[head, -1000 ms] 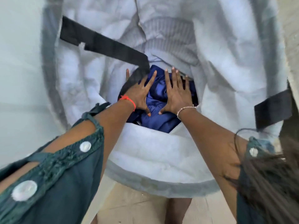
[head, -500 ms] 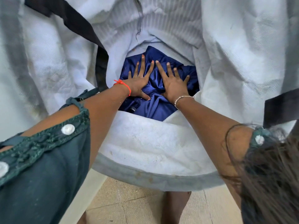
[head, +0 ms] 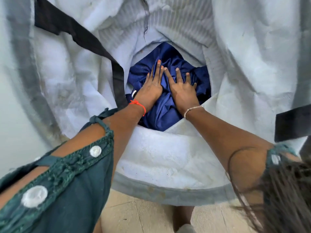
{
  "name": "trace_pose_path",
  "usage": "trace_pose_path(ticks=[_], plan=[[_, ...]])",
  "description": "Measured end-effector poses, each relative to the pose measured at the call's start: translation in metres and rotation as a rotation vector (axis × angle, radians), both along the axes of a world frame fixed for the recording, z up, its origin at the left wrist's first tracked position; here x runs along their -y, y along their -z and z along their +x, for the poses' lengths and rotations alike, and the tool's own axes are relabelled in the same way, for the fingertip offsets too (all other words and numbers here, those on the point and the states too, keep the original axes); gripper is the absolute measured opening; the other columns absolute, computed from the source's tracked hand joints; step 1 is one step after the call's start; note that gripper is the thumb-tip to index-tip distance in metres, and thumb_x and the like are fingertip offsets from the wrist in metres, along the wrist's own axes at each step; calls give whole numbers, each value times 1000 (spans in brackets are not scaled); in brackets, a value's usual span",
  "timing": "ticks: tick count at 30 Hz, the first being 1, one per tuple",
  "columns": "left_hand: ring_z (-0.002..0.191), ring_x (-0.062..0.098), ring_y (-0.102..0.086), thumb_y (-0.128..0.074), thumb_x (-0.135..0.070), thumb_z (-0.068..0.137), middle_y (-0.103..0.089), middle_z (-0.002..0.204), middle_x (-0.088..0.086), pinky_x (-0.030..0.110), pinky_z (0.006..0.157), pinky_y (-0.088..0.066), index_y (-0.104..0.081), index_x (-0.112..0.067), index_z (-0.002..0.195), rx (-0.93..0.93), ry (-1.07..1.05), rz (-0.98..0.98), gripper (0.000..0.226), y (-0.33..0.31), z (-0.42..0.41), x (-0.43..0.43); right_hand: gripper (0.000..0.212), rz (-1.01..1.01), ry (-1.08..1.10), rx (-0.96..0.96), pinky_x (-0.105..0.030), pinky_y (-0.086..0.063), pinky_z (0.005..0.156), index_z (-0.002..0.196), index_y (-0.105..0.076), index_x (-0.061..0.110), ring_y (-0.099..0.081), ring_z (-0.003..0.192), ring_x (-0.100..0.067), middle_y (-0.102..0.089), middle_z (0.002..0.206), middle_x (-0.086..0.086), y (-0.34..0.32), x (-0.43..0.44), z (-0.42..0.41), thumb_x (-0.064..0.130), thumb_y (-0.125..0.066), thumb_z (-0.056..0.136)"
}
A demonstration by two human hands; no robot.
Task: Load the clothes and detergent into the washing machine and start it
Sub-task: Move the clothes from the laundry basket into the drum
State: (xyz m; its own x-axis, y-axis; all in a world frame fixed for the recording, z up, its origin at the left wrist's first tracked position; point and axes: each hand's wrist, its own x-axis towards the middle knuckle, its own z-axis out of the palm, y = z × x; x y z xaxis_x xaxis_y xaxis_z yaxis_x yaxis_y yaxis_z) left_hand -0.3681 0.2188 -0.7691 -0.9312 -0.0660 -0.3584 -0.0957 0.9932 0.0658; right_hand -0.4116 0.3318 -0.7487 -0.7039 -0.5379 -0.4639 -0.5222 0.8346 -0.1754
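Observation:
Crumpled dark blue clothes (head: 161, 113) lie deep inside an opening ringed by a white padded fabric cover (head: 168, 157) with a grey hem. My left hand (head: 151, 88) lies flat on the blue cloth, fingers together and stretched forward, a red thread at the wrist. Right beside it, my right hand (head: 182, 90) presses flat on the same cloth with fingers spread, a thin bracelet at the wrist. Neither hand grips the cloth. No detergent is in view.
A black strap (head: 94, 46) hangs across the cover's left side down to the opening, and another black strap (head: 292, 123) sits at the right edge. Beige floor tiles (head: 134, 216) show below the cover's hem. My green sleeves and hair fill the lower corners.
Both hands have pushed deeper into the opening on the blue clothes. The left hand's fingers have drawn together, and the view has moved closer.

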Motion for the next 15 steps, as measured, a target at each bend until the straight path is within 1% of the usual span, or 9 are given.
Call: trace_pose_path(ticks=[1,3,4,6,7,9,11,13,15], plan=[[142,36,7,-23,15,87,11,152,27,39,118,-6,12,10,140,-24,27,-68,64,-14,3,-3,70,-15,17,-19,-67,-25,102,146,5,29,-8,139,-46,-1,156,-14,-12,-3,3,8,-39,96],[142,37,-7,-23,12,83,-7,152,28,40,115,-15,4,12,140,-105,122,-184,63,-38,9,-8,68,-49,53,-40,-67,-29,100,146,3,28,-9,139,-47,-2,156,-14,-42,-9,9,5,-33,93],[140,36,-18,-23,9,82,-19,150,26,39,113,-21,-5,13,139,-126,149,-215,60,-52,12,-9,66,-87,68,-85,-67,-35,97,146,-2,27,-14,137,-48,-8,156,-15,-61,-11,13,2,-26,90],[136,30,-34,-21,2,81,-37,145,18,35,109,-31,-13,11,139,-183,142,-214,59,-91,16,-10,68,-133,98,-204,-63,-50,78,143,-25,24,-39,125,-50,-36,146,-16,-102,-12,20,3,-21,79],[134,27,-37,-20,-2,81,-41,144,14,33,108,-33,-8,9,141,-212,116,-232,62,-116,15,-10,69,-133,108,-248,-59,-54,68,139,-36,23,-49,117,-48,-47,139,-15,-123,-13,21,3,-24,74],[135,28,-37,-21,-2,79,-42,143,15,33,109,-31,4,6,142,-264,99,-212,69,-172,13,-10,70,-144,110,-268,-57,-55,63,137,-40,23,-55,112,-47,-54,133,-14,-173,-14,21,2,-31,71],[138,40,-20,-23,3,77,-27,145,30,39,113,-19,8,10,141,-354,69,-161,72,-227,15,-10,72,-205,138,-293,-55,-56,69,142,-25,23,-50,117,-47,-50,137,-14,-227,-10,24,1,-29,74],[140,42,0,-17,6,79,-4,148,33,43,115,-7,15,13,138,-424,41,-209,68,-287,15,-10,72,-225,102,-296,-57,-50,85,146,2,24,-35,130,-48,-34,148,-14,-283,-7,25,2,-15,80],[141,39,-10,-7,10,81,-16,149,27,45,115,-9,13,13,138,-422,42,-220,61,-350,14,-14,72,-289,61,-304,-58,-43,95,144,20,28,-27,135,-46,-25,152,-14,-344,-5,28,6,-11,82]])
